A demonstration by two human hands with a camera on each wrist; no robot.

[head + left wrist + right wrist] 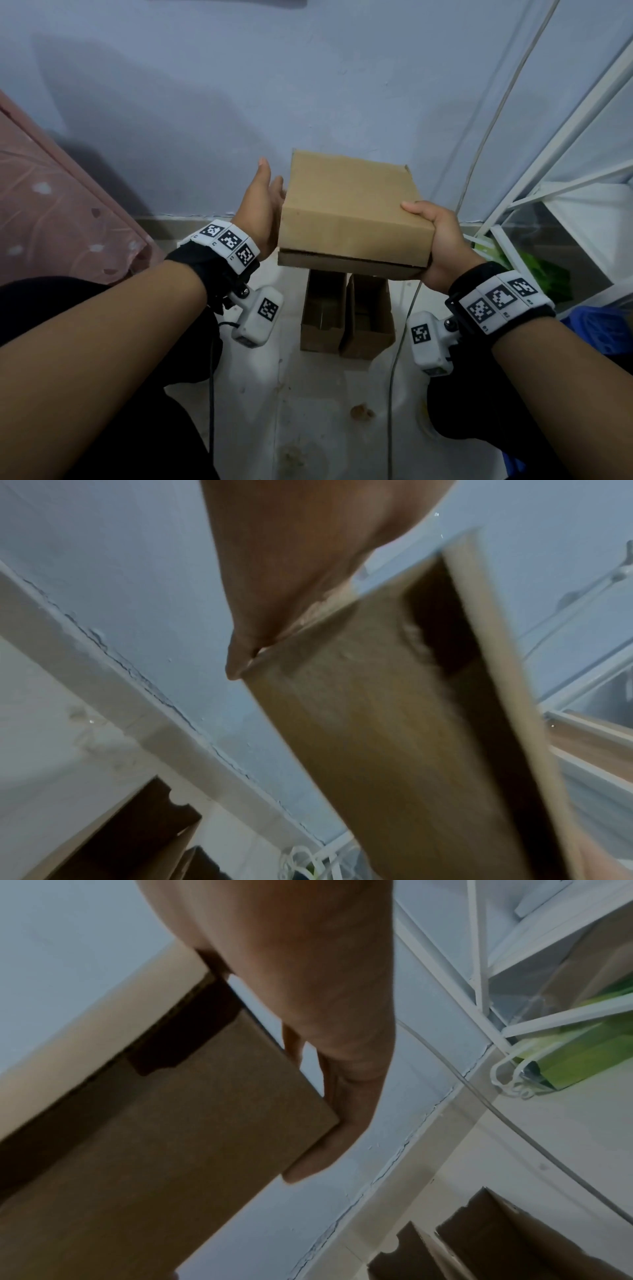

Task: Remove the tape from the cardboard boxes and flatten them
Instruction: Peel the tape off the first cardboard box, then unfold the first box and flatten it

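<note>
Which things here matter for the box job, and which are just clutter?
For the job:
held cardboard box
two open boxes on the floor
left hand
right hand

Lying about:
white wire rack
green bag
pink patterned fabric

Your right hand grips the near right corner of a closed cardboard box, thumb on top. Your left hand lies flat against its left side. Two open boxes stand on the floor below.

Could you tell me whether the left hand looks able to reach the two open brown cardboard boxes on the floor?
Probably yes: the left hand only rests open against the held cardboard box, and the floor boxes lie unobstructed below.
</note>
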